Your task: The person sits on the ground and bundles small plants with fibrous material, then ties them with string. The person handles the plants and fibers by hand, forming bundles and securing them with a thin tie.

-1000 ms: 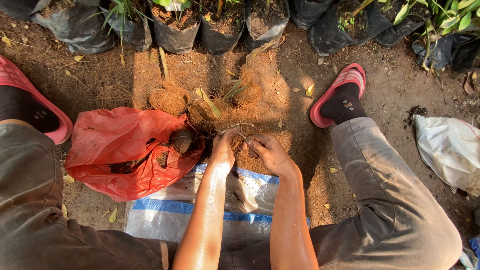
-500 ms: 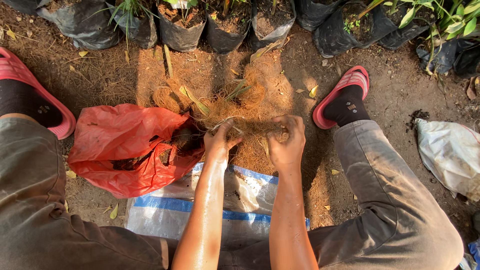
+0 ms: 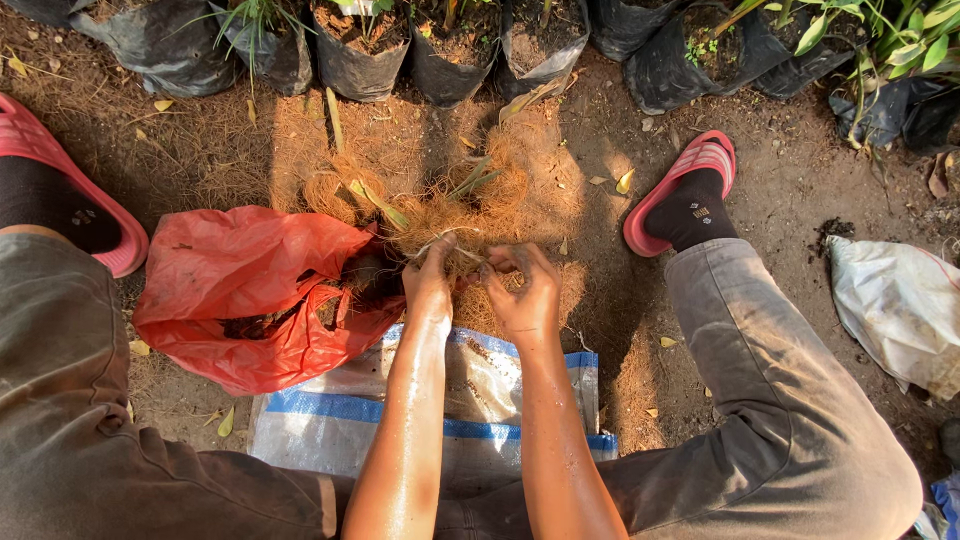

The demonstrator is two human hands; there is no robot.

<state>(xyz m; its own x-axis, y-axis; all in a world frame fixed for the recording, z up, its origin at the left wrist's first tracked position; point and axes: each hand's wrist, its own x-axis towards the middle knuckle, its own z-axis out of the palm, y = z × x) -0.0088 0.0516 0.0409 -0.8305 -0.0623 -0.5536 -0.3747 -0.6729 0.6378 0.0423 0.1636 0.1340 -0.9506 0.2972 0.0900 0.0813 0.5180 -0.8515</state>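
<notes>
Sack: a white woven plastic sack with blue stripes [image 3: 400, 420] lies under both forearms.
Left hand [image 3: 430, 285]: fingers pinch a thin pale string [image 3: 450, 240] on the brown coconut-fibre bundle [image 3: 450, 215].
Right hand [image 3: 525, 295]: fingers curl closed on the same fibre, just beside the left fingertips.
Bag: a crumpled red plastic bag [image 3: 250, 290] touches the left fingers' outer side.
Beyond fingertips: black plastic nursery pots [image 3: 360, 60] in a row.

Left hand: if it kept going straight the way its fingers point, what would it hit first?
Probably the brown fibre clump that the left hand already pinches; beyond lie black nursery bags, though depth is unclear.
</notes>
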